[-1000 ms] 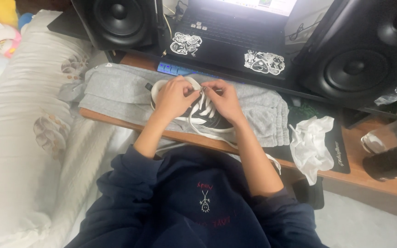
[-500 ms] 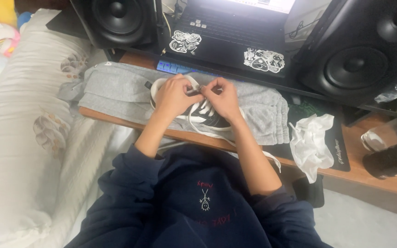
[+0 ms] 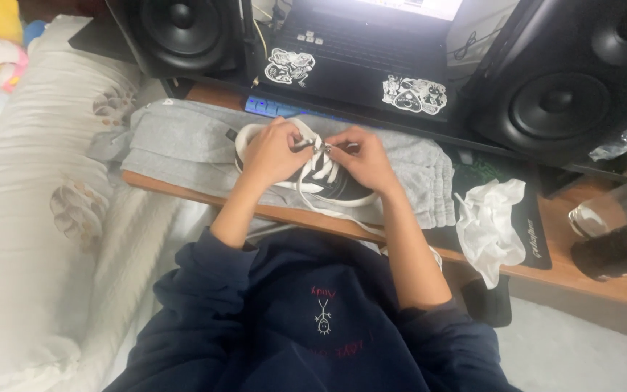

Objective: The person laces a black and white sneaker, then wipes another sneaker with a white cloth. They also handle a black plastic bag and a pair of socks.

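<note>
The black-and-white sneaker lay on a grey garment on the desk, long axis running left-right, which end was the toe I couldn't tell. Left hand and right hand both pinched its white lace over the middle.

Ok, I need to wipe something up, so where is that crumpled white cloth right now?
In the head view the crumpled white cloth lies on the right side of the wooden desk, beside the grey folded garment and below the right speaker.
</note>
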